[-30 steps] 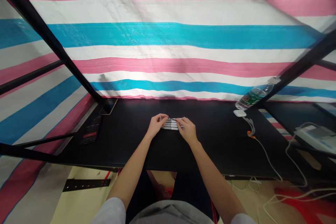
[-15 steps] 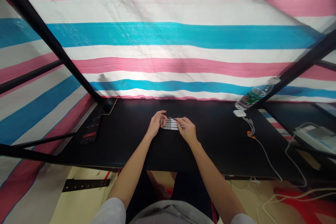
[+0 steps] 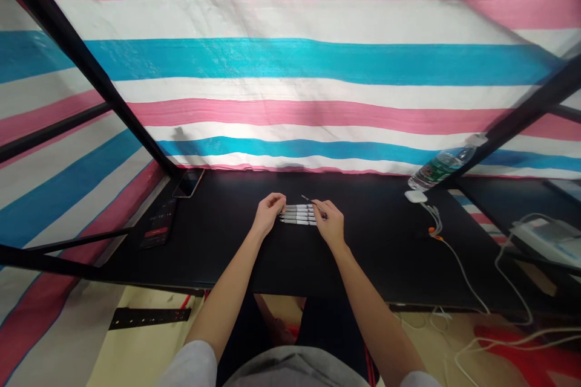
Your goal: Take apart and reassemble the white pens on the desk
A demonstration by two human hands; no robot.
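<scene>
Several white pens point(image 3: 298, 216) with dark tips lie side by side in a row on the black table point(image 3: 218, 242). My left hand point(image 3: 269, 211) is at their left ends with its fingers curled and pinched together; whatever lies between the fingertips is too small to make out. Over the right ends of the row, my right hand point(image 3: 330, 219) grips a thin dark pen-like stick point(image 3: 307, 198). The stick slants up to the left, its tip above the far side of the row.
Two phones, one dark point(image 3: 157, 224) and one by the post point(image 3: 189, 183), are at the left. A plastic bottle point(image 3: 442, 168) leans at the back right beside a white charger point(image 3: 415, 196) with cables point(image 3: 436, 221). A striped sheet point(image 3: 290, 60) hangs behind.
My right hand has shifted slightly right, and the dark stick has moved up and right, away from my left hand. The left hand's fingers have curled in closer together.
</scene>
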